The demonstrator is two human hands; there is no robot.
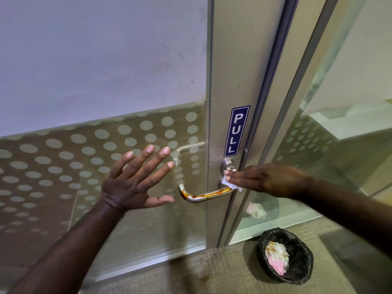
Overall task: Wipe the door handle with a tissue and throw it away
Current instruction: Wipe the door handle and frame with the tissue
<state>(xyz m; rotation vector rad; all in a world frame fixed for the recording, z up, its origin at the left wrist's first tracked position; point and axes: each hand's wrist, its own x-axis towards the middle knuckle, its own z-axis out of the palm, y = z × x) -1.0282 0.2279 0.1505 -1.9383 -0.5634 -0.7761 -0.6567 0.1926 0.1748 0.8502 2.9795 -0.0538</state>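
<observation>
A silver lever door handle (203,195) sticks out from the metal door stile, smeared with an orange-brown stain along its bar. My right hand (261,179) reaches in from the right, fingers pinched on a small white tissue (231,184) pressed against the handle's base near the round rosette (229,163). My left hand (135,183) is spread flat with fingers apart, against or just off the glass left of the handle, holding nothing. A black-lined bin (285,255) stands on the floor below right, with used stained tissues inside.
A blue PULL sticker (236,131) sits above the handle. The glass door (95,166) has a frosted dot pattern. A fixed glass panel (318,166) is to the right, reflecting a crumpled tissue. Carpet floor lies below.
</observation>
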